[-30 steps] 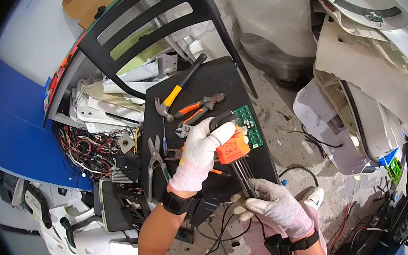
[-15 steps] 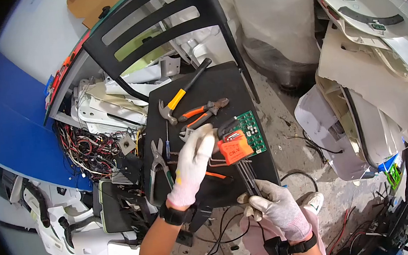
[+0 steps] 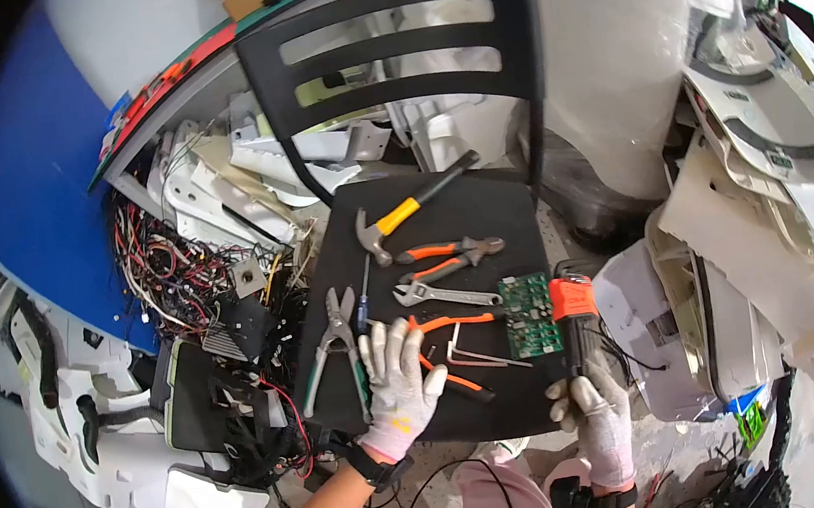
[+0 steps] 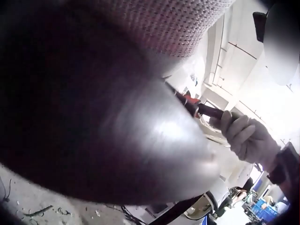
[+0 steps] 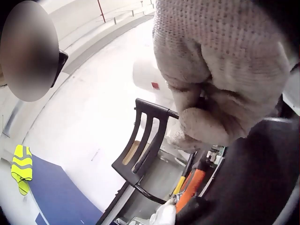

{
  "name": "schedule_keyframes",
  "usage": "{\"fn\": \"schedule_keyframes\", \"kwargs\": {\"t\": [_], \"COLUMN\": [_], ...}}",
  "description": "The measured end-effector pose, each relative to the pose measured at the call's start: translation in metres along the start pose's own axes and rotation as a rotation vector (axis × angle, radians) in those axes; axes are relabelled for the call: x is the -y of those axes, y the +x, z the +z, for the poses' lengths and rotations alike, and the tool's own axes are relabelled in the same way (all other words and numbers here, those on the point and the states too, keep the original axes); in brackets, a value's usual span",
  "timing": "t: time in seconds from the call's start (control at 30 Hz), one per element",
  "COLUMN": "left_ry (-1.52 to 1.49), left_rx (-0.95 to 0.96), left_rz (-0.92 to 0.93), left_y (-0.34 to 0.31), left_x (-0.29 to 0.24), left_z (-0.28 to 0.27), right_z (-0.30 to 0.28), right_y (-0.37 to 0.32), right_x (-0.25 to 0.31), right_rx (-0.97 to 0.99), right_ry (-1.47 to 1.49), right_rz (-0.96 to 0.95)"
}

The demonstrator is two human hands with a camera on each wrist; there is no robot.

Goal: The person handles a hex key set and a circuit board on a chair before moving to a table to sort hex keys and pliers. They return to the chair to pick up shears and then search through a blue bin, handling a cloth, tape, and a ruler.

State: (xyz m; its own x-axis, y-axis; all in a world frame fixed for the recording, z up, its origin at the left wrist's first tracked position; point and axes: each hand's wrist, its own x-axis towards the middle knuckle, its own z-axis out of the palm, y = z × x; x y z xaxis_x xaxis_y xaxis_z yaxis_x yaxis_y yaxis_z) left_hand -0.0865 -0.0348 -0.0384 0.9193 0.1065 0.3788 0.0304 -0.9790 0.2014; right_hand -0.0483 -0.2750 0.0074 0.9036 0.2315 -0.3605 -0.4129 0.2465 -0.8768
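In the head view my gloved right hand (image 3: 596, 418) grips the lower end of a hex key set (image 3: 578, 325) with an orange holder, held upright at the seat's right edge. My gloved left hand (image 3: 402, 385) has its fingers extended over the black seat (image 3: 327, 253), between green-handled snips (image 3: 338, 337) and orange-handled pliers; whether it touches the seat cannot be told. A green circuit board (image 3: 530, 315) lies left of the key set. Also on the seat are a hammer (image 3: 403, 214), diagonal cutters (image 3: 452, 252), an adjustable wrench (image 3: 447, 296), a screwdriver (image 3: 364, 304) and loose hex keys (image 3: 484, 356).
The chair's slatted back (image 3: 393, 45) rises behind the seat. Tangled wires (image 3: 151, 258) and white plastic parts (image 3: 218, 185) lie to the left. Large white panels (image 3: 747, 245) are piled on the right, and a wrapped roll (image 3: 606, 61) stands behind. A black cable (image 3: 424, 488) runs below the seat.
My left hand has left the hex key set and moved left and down. My right hand has carried the set rightward, off the circuit board. The head view has shifted and turned.
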Motion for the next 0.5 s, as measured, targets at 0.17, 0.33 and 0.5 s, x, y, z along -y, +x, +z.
{"fn": "schedule_keyframes", "kwargs": {"t": [0.17,0.33,0.5], "left_ry": [-0.146,-0.199,-0.213], "left_rx": [-0.192,-0.127,-0.047], "left_rz": [0.149,0.088,0.13], "left_y": [-0.009,-0.016,-0.019], "left_x": [-0.001,0.002,0.003], "left_z": [0.002,0.011,0.009], "right_z": [-0.008,-0.014,0.001], "right_y": [0.012,0.033,0.093], "right_x": [0.0,0.017,0.067], "right_rx": [-0.025,-0.04,0.153], "right_ry": [-0.047,-0.117,-0.558], "right_rz": [-0.049,-0.102,-0.141]}}
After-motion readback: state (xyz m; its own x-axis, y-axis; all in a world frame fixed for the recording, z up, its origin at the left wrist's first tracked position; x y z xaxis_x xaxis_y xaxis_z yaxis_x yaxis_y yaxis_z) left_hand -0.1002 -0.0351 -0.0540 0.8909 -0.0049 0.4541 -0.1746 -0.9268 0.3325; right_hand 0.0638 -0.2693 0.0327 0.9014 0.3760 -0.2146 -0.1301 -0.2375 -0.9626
